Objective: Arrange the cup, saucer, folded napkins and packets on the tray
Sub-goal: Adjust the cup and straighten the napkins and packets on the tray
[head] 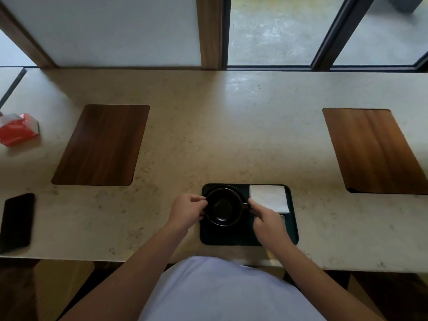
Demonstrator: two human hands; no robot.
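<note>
Stretching across the whole view is a pale stone counter, with glass panels and dark frames behind its far edge. Two dark wooden inlay panels are set into it: one on the left, and one on the far right. Near the front edge, a little right of the middle, lies a dark rectangular tray with rounded corners. At the left edge of the counter lies a black phone, and further away from it a red and white packet. On the left half of the tray stands a black cup, seen from above; it seems to sit on a dark saucer, of which only a part of the rim shows at the far side. On the far right corner of the tray lies a white folded napkin, flat and just beside the cup. The left hand holds the left side of the cup, with the fingers curled at its rim. The right hand pinches the cup's small handle on the right side, and it partly covers the near edge of the napkin. A small pale thing shows just right of this hand on the tray, but I cannot tell what it is.
</note>
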